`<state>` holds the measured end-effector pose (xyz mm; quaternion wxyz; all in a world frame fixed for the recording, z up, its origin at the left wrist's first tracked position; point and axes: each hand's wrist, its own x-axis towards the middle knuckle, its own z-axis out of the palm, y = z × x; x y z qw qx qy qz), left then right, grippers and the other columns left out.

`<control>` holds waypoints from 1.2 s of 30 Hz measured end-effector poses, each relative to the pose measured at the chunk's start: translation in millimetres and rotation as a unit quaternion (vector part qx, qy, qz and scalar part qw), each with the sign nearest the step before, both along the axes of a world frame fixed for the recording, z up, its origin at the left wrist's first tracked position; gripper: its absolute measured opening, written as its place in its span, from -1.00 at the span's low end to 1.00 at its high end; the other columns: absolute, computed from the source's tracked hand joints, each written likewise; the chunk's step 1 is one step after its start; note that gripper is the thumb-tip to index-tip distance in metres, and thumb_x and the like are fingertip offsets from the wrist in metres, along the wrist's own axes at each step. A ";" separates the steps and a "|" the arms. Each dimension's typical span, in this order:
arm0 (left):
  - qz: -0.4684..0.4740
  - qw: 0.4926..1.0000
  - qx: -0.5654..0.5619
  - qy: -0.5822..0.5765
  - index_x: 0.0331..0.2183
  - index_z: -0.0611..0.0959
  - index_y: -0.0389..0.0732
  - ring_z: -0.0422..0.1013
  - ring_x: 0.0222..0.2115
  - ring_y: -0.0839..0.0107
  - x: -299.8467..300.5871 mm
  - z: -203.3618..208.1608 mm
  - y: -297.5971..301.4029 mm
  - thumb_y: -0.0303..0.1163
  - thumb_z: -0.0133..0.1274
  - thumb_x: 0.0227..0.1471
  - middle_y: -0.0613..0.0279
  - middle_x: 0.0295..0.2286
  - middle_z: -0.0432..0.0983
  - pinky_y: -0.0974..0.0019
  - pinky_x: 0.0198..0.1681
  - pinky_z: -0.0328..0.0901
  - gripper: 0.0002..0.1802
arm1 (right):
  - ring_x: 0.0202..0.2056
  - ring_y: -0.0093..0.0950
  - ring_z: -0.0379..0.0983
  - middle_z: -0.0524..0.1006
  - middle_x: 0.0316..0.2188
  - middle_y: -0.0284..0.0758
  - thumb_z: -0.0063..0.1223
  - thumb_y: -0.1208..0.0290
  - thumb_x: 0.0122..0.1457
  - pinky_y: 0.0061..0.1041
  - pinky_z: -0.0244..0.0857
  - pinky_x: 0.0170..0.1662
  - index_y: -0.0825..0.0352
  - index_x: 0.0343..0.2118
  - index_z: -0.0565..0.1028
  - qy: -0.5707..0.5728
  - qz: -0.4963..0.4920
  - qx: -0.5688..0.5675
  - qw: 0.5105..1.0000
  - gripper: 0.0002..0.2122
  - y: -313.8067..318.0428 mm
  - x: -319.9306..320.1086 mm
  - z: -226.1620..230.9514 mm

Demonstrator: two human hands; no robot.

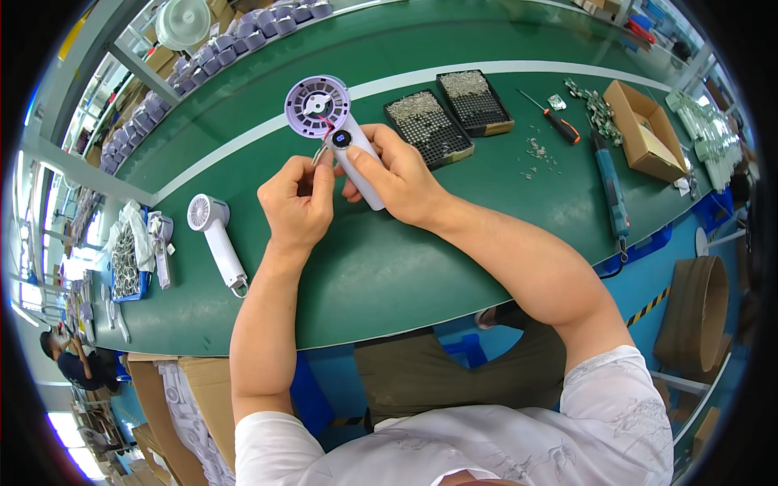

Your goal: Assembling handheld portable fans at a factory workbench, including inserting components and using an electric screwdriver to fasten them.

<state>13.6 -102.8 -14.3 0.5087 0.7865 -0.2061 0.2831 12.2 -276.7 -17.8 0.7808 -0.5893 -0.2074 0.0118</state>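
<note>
My right hand (pixel 403 174) is wrapped round the pale purple handle of a handheld fan (pixel 366 185), its thumb just below a small round dark display. The fan's round head (pixel 317 106) points away from me and has its slotted inside showing, with a white centre and red wires (pixel 326 123) running toward the handle. Beside the handle, my left hand (pixel 298 198) pinches a thin metal piece (pixel 318 154) close to those wires; its exact kind is hard to make out. A second, white handheld fan (pixel 223 243) lies to the left of my left forearm.
Two black trays of small metal parts (pixel 429 128) (pixel 476 103) stand beyond my right hand. Farther right lie a screwdriver (pixel 559 125), a teal electric screwdriver (pixel 609 190) and a cardboard box (pixel 646 134). A blue bin (pixel 130 259) stands left; purple parts line the far left.
</note>
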 end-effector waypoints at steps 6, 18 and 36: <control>0.009 1.000 0.009 0.001 -0.56 0.56 -0.34 0.34 -0.67 0.71 -1.1 1.4 0.3 -0.55 0.19 0.12 0.33 -0.70 0.49 0.55 -0.61 0.22 -0.77 | -0.32 -0.60 0.53 0.53 -0.19 -0.25 -0.15 0.32 0.43 -0.54 0.50 -0.25 0.45 0.04 0.32 0.010 0.022 0.000 1.000 -0.71 1.3 -2.0 -2.2; -0.002 1.000 0.000 0.002 -0.56 0.56 -0.35 0.34 -0.67 0.70 -0.9 0.2 0.3 -0.55 0.17 0.12 0.32 -0.70 0.49 0.53 -0.61 0.21 -0.77 | -0.35 -0.60 0.54 0.55 -0.22 -0.25 -0.14 0.31 0.42 -0.54 0.50 -0.28 0.45 0.04 0.33 0.010 0.020 -0.012 1.000 -0.70 -0.3 -1.4 -1.6; -0.023 0.961 -0.125 0.247 -0.34 0.73 -0.40 0.50 -0.63 0.50 -12.2 14.5 -16.5 -0.19 0.11 0.26 0.18 -0.60 0.59 0.46 -0.60 0.40 -0.60 | -0.17 -0.32 0.58 0.57 -0.14 -0.08 0.05 0.35 0.29 -0.32 0.47 -0.11 0.52 0.12 0.32 -0.088 -0.108 -0.079 0.987 -0.57 2.8 5.7 -9.4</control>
